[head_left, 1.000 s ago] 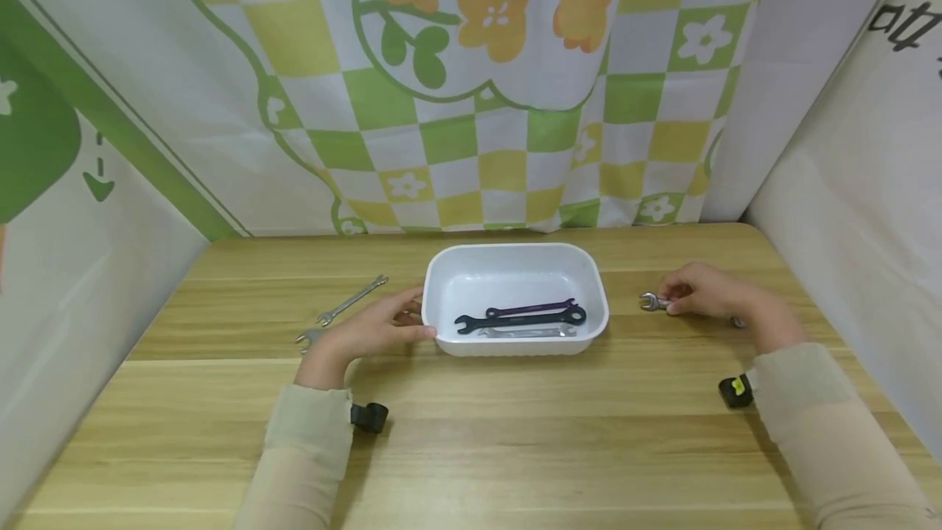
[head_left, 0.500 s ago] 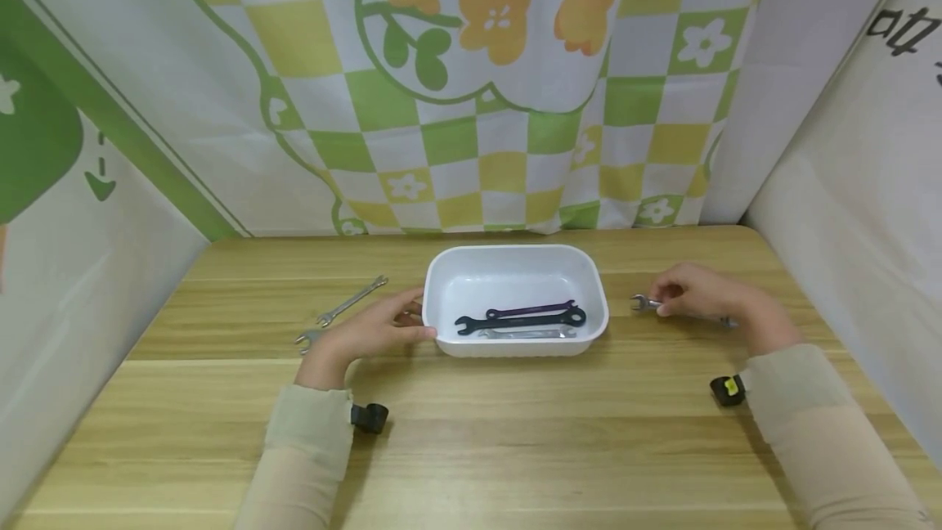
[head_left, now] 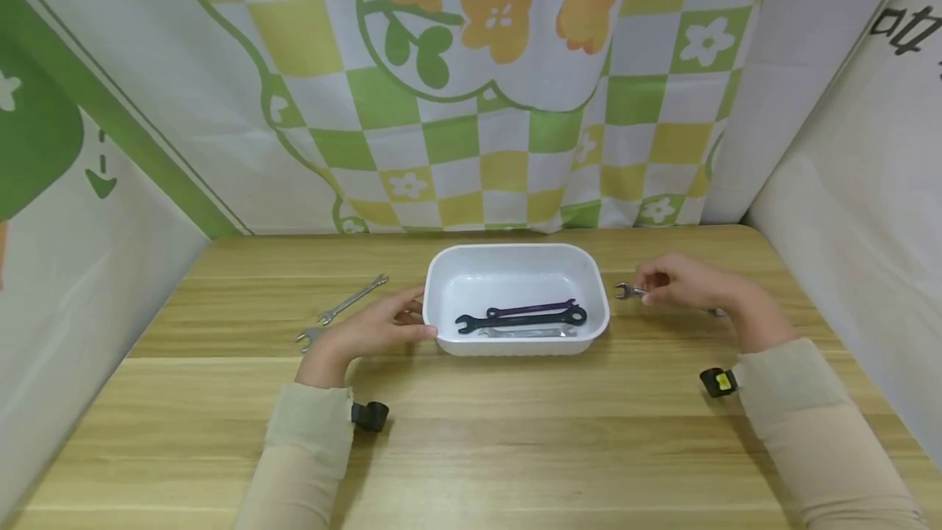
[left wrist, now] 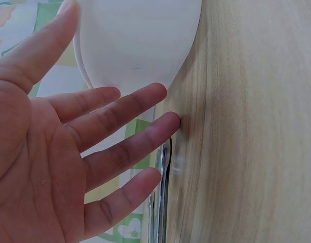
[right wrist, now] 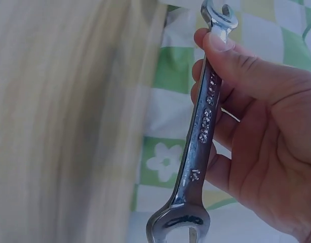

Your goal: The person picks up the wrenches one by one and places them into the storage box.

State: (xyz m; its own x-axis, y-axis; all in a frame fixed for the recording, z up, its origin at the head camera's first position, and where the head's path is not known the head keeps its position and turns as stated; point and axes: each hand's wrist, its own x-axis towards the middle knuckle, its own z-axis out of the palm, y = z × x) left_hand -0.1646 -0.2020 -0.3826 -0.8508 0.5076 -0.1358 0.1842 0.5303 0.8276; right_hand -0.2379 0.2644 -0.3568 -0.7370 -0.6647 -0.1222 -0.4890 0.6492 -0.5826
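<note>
A white box stands on the wooden table. My left hand rests against its left side, thumb at the front corner; in the left wrist view its fingers are fairly straight and spread. Inside the box lie a purple wrench, a black combination wrench and a silver wrench. To the right of the box my right hand holds a shiny double open-end wrench, pinched near one end between thumb and fingers. Its free end points toward the box, a short gap from the wall.
Left of the box a silver wrench lies slantwise on the table. Another wrench end shows beside my left wrist, the rest hidden by the hand. A patterned curtain hangs behind the table.
My right hand has moved left and slightly back toward the box, carrying the double open-end wrench with it. The left hand and the box stay where they were.
</note>
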